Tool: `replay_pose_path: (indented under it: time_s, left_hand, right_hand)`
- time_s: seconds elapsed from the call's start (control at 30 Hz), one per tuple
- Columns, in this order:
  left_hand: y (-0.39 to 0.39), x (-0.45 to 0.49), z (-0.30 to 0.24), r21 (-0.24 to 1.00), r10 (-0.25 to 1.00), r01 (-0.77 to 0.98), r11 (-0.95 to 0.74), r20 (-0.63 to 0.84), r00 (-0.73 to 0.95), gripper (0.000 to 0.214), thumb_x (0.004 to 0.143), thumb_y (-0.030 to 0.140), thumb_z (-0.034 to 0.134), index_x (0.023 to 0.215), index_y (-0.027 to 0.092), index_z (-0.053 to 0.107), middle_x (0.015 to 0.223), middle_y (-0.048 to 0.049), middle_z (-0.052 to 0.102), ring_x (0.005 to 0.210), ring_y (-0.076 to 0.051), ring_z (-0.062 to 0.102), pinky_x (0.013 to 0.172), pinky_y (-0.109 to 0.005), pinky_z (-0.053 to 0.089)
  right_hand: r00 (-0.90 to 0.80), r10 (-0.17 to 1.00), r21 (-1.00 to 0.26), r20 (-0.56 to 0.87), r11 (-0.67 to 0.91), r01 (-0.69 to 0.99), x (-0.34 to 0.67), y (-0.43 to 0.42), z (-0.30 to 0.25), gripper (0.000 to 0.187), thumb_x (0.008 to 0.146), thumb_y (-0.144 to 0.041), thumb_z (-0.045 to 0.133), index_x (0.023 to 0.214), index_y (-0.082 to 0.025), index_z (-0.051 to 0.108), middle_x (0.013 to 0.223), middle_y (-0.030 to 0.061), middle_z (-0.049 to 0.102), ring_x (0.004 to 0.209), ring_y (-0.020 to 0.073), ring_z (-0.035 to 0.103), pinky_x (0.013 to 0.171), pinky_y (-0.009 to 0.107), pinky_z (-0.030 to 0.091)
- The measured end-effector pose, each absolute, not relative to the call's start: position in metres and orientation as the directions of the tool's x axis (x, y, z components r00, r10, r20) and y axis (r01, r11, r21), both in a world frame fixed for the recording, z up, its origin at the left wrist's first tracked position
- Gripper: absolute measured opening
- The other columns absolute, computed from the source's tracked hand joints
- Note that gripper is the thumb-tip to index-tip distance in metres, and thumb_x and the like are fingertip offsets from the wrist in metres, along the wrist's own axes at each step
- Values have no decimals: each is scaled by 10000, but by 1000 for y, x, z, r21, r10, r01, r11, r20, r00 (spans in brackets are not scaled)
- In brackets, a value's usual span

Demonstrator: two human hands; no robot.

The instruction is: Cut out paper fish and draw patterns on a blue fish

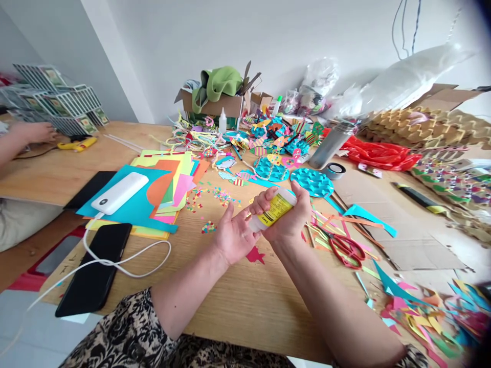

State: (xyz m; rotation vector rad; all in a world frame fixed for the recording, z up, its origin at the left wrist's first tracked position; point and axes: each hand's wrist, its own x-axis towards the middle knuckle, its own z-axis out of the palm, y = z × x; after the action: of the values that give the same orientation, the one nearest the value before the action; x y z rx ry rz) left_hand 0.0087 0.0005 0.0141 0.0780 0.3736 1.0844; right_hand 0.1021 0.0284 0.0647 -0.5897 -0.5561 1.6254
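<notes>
My right hand (289,217) is wrapped round a white glue bottle (273,209) with a yellow label, tilted so its lower end points at my left hand. My left hand (235,235) is held palm up with fingers spread, just under the bottle's end. Both hands hover over the wooden table (245,301). A small red paper star (255,255) lies on the table right below them. Red-handled scissors (347,249) lie to the right of my right hand among coloured paper strips.
A stack of coloured paper (164,194) with a white power bank (119,192) lies at left, cabled to a black phone (95,271). Paper fish and blue discs (311,181) crowd the back. Another person's hand (32,133) rests at far left. Paper scraps (425,317) fill the right corner.
</notes>
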Motion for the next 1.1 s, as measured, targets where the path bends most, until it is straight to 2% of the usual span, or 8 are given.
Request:
replay_pose_path:
  time_s: [0.33, 0.6, 0.93, 1.03, 1.1]
  left_hand:
    - [2, 9, 14, 225, 857, -845, 486, -310, 411, 560, 985, 540, 311, 967, 114, 675, 927, -121, 710, 859, -205, 670, 797, -318, 485]
    - [2, 10, 16, 222, 858, -853, 473, -337, 388, 551, 985, 538, 315, 901, 117, 660, 844, -105, 699, 750, -184, 659, 693, -289, 483]
    - [1, 9, 19, 215, 856, -850, 481, -326, 402, 546, 989, 535, 301, 905, 119, 646, 841, -100, 693, 743, -183, 659, 687, -294, 481]
    - [1, 10, 16, 239, 856, -839, 489, -318, 409, 538, 978, 554, 328, 914, 129, 652, 865, -96, 691, 763, -179, 652, 702, -294, 485]
    - [3, 10, 13, 316, 873, -822, 473, -294, 389, 505, 945, 581, 415, 917, 141, 661, 881, -81, 686, 781, -171, 641, 713, -282, 483]
  right_hand:
    - [-152, 981, -600, -117, -192, -777, 106, 37, 57, 448, 778, -571, 447, 508, -214, 443, 402, -22, 384, 363, 111, 400, 365, 235, 367]
    - [-171, 978, -585, -122, -210, -784, 108, 39, 52, 392, 743, -519, 462, 503, -209, 465, 404, -25, 379, 364, 107, 386, 370, 235, 376]
    - [-187, 974, -564, -131, -228, -793, 108, 38, 54, 425, 783, -536, 435, 506, -213, 447, 397, -31, 363, 353, 105, 367, 371, 238, 373]
    - [-186, 971, -564, -152, -239, -790, 109, 40, 54, 462, 792, -581, 432, 511, -215, 445, 392, -35, 365, 349, 103, 369, 370, 236, 371]
    - [-189, 963, -574, -194, -268, -774, 109, 42, 54, 503, 790, -642, 439, 523, -215, 450, 394, -34, 383, 353, 107, 392, 374, 240, 376]
